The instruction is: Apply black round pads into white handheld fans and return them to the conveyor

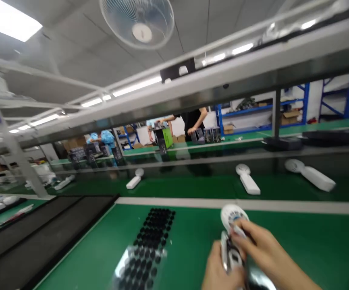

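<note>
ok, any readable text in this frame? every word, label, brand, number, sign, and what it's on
None readable.
Fan hub: small mark, too blurred.
Dark boxes at the back: pale marks, too small and blurred.
Green-sided box: dark marks, too small.
Held white device: marks on its round head, too blurred to tell if lettering.

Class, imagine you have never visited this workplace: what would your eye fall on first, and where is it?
At lower right, the person's left grip and right grip hold a white round-headed device over the green worktop. Left of that, rows of black discs stand out sharply against the green. At the top edge, left of centre, a large round fan also draws the gaze.
</note>
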Motion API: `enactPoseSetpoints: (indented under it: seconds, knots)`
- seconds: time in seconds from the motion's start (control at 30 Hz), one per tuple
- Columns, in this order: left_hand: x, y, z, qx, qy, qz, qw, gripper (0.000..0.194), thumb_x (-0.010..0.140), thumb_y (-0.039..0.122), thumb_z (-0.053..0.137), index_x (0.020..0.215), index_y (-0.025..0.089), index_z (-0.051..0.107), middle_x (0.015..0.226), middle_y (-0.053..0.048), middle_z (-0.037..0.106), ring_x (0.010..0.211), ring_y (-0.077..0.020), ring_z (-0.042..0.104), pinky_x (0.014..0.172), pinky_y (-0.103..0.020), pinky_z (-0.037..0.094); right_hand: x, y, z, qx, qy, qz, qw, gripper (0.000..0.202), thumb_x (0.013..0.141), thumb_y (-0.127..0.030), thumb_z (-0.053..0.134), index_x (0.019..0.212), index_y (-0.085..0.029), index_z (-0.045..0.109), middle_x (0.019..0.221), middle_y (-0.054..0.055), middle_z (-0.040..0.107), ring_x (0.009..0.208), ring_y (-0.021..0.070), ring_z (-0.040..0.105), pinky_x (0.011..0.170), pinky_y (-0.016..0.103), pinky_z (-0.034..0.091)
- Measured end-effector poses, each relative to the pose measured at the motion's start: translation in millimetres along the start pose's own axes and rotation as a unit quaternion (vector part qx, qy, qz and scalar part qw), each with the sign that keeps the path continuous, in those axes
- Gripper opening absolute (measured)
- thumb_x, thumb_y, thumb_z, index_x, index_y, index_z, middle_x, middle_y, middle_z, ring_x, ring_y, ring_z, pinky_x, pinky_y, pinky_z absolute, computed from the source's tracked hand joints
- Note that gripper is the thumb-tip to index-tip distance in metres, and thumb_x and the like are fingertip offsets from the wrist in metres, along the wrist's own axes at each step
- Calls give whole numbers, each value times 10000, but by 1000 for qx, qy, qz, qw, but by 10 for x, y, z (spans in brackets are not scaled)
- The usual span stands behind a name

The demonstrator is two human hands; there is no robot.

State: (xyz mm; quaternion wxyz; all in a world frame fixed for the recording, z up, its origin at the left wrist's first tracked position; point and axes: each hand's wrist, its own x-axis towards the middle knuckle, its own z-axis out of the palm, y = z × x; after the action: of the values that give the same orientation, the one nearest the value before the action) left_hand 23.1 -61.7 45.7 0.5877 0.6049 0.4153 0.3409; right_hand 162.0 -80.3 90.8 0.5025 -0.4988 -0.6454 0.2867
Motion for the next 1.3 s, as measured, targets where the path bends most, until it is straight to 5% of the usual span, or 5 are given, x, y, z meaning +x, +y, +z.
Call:
enactPoseSetpoints:
  seconds: [0.2,0.4,0.67,0.97,1.3]
  knots:
    - [-95,251,45,-101,-17,-83,991,360,695,311,588,975,183,402,750,9,563,553,-119,548,536,-262,462,110,-102,-299,75,29,99,992,152,689,-344,543,682,-194,518,525,-58,470,514,128,418,523,257,330]
    - [-142,293,56,-52,-50,-51,996,407,682,241,614,1031,183,412,809,5,561,659,-125,569,647,-278,476,-111,-312,-296,87,-60,64,992,72,728,-200,512,660,-195,534,560,-67,466,526,107,422,512,240,328]
    - [-134,231,18,19,-83,-17,996,378,707,219,585,1041,193,408,834,6,562,699,-129,566,691,-295,460,97,-195,-305,131,-17,92,987,67,683,-244,583,695,-181,564,530,-61,505,545,126,476,589,269,393]
    - [-144,280,23,-8,-93,-33,995,387,687,201,569,1039,184,409,858,-2,552,737,-139,560,709,-298,456,-217,-288,-224,-144,-88,10,986,153,847,-103,456,775,-195,555,714,-17,558,623,147,486,566,274,343]
    - [-156,300,26,14,-90,-24,996,397,674,198,565,1044,180,422,1014,-40,545,918,-190,541,808,-327,428,-199,-302,-185,-196,-102,1,975,172,840,-75,452,735,-204,497,709,-9,543,620,158,493,566,278,346]
